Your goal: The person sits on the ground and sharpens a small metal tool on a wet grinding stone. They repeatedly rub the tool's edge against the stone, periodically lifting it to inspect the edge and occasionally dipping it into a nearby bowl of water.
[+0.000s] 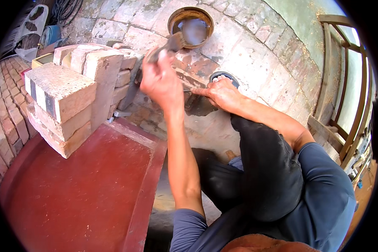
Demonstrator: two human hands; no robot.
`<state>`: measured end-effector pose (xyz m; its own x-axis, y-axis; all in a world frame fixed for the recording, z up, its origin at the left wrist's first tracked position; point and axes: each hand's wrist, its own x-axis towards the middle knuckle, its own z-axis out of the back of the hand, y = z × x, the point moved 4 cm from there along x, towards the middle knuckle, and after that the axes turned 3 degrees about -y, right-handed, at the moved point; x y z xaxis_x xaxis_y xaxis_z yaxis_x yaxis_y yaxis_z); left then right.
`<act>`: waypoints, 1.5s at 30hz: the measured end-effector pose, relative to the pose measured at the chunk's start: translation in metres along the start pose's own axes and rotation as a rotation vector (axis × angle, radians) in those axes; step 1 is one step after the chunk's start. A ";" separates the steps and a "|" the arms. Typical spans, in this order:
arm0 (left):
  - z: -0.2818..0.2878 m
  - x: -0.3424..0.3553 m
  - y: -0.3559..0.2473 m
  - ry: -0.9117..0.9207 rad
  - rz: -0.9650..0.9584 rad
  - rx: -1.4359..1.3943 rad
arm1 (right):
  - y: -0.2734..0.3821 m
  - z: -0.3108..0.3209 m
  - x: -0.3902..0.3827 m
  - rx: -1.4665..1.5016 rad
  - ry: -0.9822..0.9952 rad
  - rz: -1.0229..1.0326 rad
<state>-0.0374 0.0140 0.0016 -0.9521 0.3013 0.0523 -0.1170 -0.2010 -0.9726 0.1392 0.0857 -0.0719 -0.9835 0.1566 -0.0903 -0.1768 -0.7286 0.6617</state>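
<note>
On my left I see pale bricks (59,88) stacked at the far end of a red slab (84,193), brick paving (13,110) beside it, a dark coil (68,10) beyond. Rightward, a wooden frame (326,63) stands near a pale green wall (304,17).

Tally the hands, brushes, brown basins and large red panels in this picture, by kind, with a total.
Hands: 2 (left hand, right hand)
Brush: 1
Brown basin: 1
Large red panel: 1
Total: 5
</note>
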 end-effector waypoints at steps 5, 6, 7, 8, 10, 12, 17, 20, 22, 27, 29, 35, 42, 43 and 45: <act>0.088 -0.050 -0.024 -0.305 0.028 0.106 | -0.001 -0.002 -0.011 0.060 -0.029 0.010; 0.100 -0.057 -0.026 -0.321 -0.016 0.184 | -0.003 -0.003 -0.009 0.073 -0.041 0.011; 0.109 -0.067 -0.028 -0.356 -0.010 0.270 | -0.002 -0.002 -0.007 0.074 -0.038 0.009; 0.113 -0.073 -0.028 -0.340 -0.004 0.343 | -0.001 0.000 -0.006 0.073 -0.035 0.004; 0.115 -0.084 -0.021 -0.272 0.015 0.447 | 0.002 0.001 -0.004 0.076 -0.043 0.020; 0.111 -0.092 -0.004 -0.163 0.050 0.512 | 0.004 0.000 -0.005 0.071 -0.003 -0.006; 0.114 -0.103 -0.007 -0.245 0.022 0.454 | 0.003 0.002 -0.006 -0.019 0.014 -0.012; 0.110 -0.104 0.002 -0.246 0.080 0.366 | 0.004 0.001 -0.004 0.007 0.003 -0.017; 0.106 -0.101 0.009 -0.173 0.119 0.426 | -0.001 0.001 -0.003 0.073 0.016 -0.033; 0.115 -0.101 -0.002 -0.319 0.038 0.387 | 0.002 0.001 -0.003 0.074 0.020 -0.025; 0.110 -0.098 -0.002 -0.339 0.017 0.360 | -0.001 0.001 -0.006 0.104 0.006 -0.015; 0.108 -0.081 -0.011 -0.363 0.054 0.391 | 0.000 -0.001 -0.010 0.128 -0.010 -0.023; 0.009 -0.023 -0.004 -0.126 0.166 -0.117 | -0.002 -0.005 -0.005 -0.010 0.034 -0.055; -0.011 -0.015 0.006 -0.080 0.202 -0.181 | -0.003 -0.003 -0.007 -0.036 0.023 -0.061; -0.040 0.001 0.030 -0.091 0.288 -0.259 | 0.000 -0.002 -0.004 -0.071 -0.002 -0.050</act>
<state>-0.0307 0.0454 -0.0370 -0.9581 0.1811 -0.2220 0.2222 -0.0196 -0.9748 0.1433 0.0833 -0.0729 -0.9733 0.1955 -0.1205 -0.2282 -0.7654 0.6017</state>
